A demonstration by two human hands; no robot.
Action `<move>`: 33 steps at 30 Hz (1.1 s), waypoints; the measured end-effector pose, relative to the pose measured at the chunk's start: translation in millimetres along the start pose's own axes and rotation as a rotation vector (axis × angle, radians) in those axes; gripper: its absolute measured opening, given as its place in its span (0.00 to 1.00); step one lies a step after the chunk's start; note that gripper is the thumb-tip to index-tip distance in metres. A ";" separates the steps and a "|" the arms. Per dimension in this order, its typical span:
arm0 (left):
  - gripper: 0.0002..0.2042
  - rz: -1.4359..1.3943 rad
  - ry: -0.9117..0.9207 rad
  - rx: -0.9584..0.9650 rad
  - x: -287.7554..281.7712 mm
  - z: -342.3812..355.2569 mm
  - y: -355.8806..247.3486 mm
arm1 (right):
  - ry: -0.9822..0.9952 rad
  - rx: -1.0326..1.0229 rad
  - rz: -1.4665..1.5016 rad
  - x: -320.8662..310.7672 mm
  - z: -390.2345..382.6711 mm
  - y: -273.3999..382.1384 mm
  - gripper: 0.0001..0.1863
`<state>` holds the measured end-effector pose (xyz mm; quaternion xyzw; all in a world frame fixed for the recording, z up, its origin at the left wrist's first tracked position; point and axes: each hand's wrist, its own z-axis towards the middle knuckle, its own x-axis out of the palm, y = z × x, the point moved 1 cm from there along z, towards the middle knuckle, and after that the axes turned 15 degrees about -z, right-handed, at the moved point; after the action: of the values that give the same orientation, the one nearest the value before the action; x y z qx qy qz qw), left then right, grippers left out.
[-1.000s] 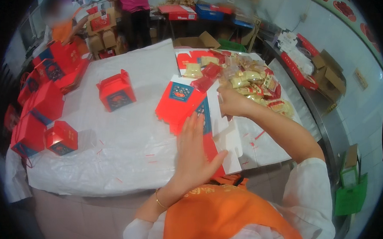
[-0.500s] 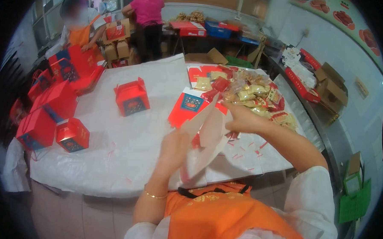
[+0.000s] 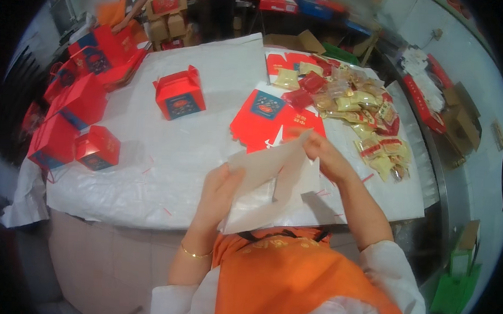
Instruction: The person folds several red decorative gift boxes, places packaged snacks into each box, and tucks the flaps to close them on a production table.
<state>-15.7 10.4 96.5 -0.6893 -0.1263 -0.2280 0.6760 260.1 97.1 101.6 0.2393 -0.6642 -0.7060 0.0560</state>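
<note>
My left hand [image 3: 221, 192] is closed on the lower left edge of a pale cardboard box blank [image 3: 252, 202], held over the table's near edge with its white inner side showing. My right hand [image 3: 322, 154] grips the blank's upper right, fingertips partly hidden behind it. Just beyond lie flat red cartons with blue panels [image 3: 253, 126], partly under a heap of cream and red food packets [image 3: 360, 103]. A folded red handled box [image 3: 180, 102] stands upright left of centre on the white-covered table [image 3: 126, 202].
Several red boxes [image 3: 85, 102] stand along the table's left side. A co-worker in an orange apron [image 3: 112, 13] works at the back left near brown cartons [image 3: 173, 27]. A steel counter [image 3: 442, 165] with open boxes [image 3: 460, 132] runs along the right wall; green boxes [image 3: 450, 289] sit low right.
The blank has been lifted and turned from among the red cartons. My left hand has gone from lying flat on it to gripping it. The camera's view has shifted.
</note>
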 end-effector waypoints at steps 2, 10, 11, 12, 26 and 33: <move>0.14 -0.097 -0.121 0.017 4.7 2.4 -5.0 | 0.170 0.097 -0.069 7.2 -0.5 -0.1 0.22; 0.14 -0.020 -0.223 0.030 -7.4 25.9 1.5 | 0.452 -0.358 -0.624 8.9 -3.1 37.6 0.39; 0.17 -0.033 -0.255 0.039 -7.0 26.7 -1.2 | 0.434 -0.345 -0.588 7.9 -1.4 35.3 0.39; 0.19 -0.044 -0.287 0.048 -5.1 26.9 -4.4 | 0.416 -0.333 -0.553 6.7 0.6 32.6 0.40; 0.48 0.035 -0.006 0.123 13.3 -44.9 -13.5 | 0.425 -0.109 -0.634 12.6 -17.7 47.2 0.43; 0.73 0.241 -0.189 0.094 31.1 -19.6 -12.0 | 0.616 -0.474 -0.693 22.2 -25.6 70.7 0.51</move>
<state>2.5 -12.5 121.7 -0.6853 -0.1161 -0.0733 0.7152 234.2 57.1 163.9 0.6225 -0.3206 -0.7110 0.0646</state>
